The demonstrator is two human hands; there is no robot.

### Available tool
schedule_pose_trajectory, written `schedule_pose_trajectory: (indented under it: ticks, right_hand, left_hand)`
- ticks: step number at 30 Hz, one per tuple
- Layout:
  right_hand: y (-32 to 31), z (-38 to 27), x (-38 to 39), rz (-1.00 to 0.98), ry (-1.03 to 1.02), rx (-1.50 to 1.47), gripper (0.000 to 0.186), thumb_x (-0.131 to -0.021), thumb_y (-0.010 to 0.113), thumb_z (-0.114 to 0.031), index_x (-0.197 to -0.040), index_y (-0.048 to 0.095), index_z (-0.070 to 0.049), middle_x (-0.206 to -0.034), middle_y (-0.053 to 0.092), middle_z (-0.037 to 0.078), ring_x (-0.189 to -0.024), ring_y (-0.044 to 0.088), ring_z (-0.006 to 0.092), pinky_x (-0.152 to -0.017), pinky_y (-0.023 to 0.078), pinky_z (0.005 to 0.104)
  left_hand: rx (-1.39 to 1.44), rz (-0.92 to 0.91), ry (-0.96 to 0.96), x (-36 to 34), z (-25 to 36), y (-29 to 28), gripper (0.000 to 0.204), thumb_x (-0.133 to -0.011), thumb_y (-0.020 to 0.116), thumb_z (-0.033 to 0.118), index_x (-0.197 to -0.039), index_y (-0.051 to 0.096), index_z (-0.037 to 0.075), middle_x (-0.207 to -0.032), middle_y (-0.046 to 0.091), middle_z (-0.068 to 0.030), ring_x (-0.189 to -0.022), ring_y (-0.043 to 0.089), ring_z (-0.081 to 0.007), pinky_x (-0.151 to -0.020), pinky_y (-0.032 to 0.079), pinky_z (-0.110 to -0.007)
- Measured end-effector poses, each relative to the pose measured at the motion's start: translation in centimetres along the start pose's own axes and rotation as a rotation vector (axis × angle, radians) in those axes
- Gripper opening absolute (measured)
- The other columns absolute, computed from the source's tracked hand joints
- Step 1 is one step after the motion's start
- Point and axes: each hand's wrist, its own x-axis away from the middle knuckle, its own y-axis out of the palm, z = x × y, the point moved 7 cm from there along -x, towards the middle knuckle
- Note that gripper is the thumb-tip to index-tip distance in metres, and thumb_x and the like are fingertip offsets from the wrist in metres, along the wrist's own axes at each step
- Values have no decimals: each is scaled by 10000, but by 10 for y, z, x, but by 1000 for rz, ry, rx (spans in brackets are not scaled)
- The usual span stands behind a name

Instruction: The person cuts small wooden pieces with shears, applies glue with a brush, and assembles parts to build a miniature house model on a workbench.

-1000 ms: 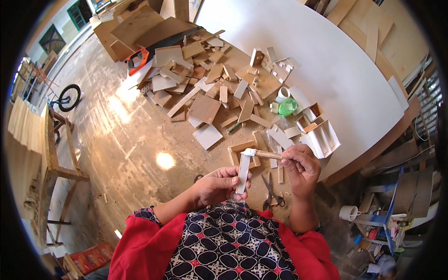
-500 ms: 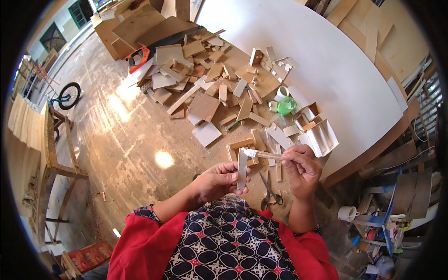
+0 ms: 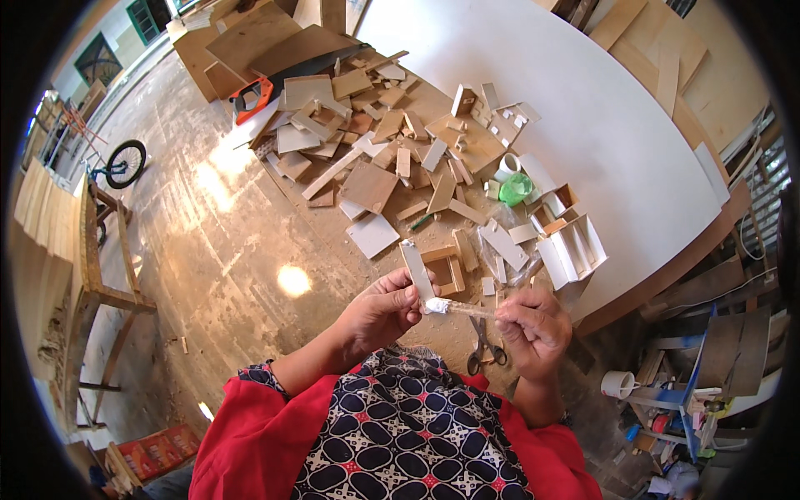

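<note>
My left hand (image 3: 379, 312) grips a narrow, pale, flat wooden strip (image 3: 416, 267), tilted with its upper end to the left and a dab of white paste on that end. My right hand (image 3: 533, 332) pinches a thin stick (image 3: 472, 309) whose tip carries a lump of white paste (image 3: 437, 306) against the strip's lower end. Behind the strip lies a small open wooden frame (image 3: 454, 272). Black scissors (image 3: 480, 348) lie just beyond the space between my hands, partly under the stick.
Wood offcuts (image 3: 368, 187) are heaped ahead with a handsaw (image 3: 250, 100), white boxes (image 3: 571, 250) and a green plastic item (image 3: 517, 188). A large white board (image 3: 621, 167) is at right, a wooden trestle (image 3: 117, 300) and bicycle (image 3: 125, 164) at left, a cluttered stand (image 3: 692, 400) at lower right.
The stick's pasted tip has moved down from the strip's top to its lower end with my right hand. The strip has tilted, its top shifting left, as my left hand moved slightly left.
</note>
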Motion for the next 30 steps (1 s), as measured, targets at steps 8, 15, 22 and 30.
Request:
schedule_pose_trajectory:
  ticks: [8, 15, 22, 30]
  right_hand:
    - [7, -19, 2, -101, -164, 294, 149, -756, 709, 9, -893, 715, -51, -901, 637, 80, -772, 654, 204, -637, 538, 301]
    - [-32, 32, -5, 204, 89, 248, 99, -820, 647, 27, -898, 688, -19, -890, 623, 64, -738, 613, 147, -621, 502, 261]
    - [-94, 179, -43, 485, 182, 538, 104, -820, 662, -31, -921, 669, -8, -873, 634, 98, -722, 619, 187, -666, 499, 291]
    - [-69, 247, -84, 190, 170, 862, 260, -752, 722, -144, -986, 678, -41, -1027, 631, 163, -948, 619, 325, -839, 492, 402]
  left_hand:
    - [47, 112, 7, 0, -1, -11, 253, -885, 635, 104, -1123, 566, 54, -1053, 654, -52, -838, 617, -101, -738, 498, -213]
    - [6, 72, 21, -3, -2, -25, 229, -905, 608, 135, -1121, 565, 72, -1052, 658, -38, -817, 608, -89, -715, 459, -239]
    - [-257, 204, 73, -1, 3, -52, 260, -887, 622, 151, -1131, 588, 69, -995, 652, -34, -812, 598, -99, -670, 461, -231]
    - [-1313, 339, 204, -23, 13, -66, 208, -801, 705, 152, -983, 696, 51, -868, 680, -59, -755, 641, -152, -691, 514, -277]
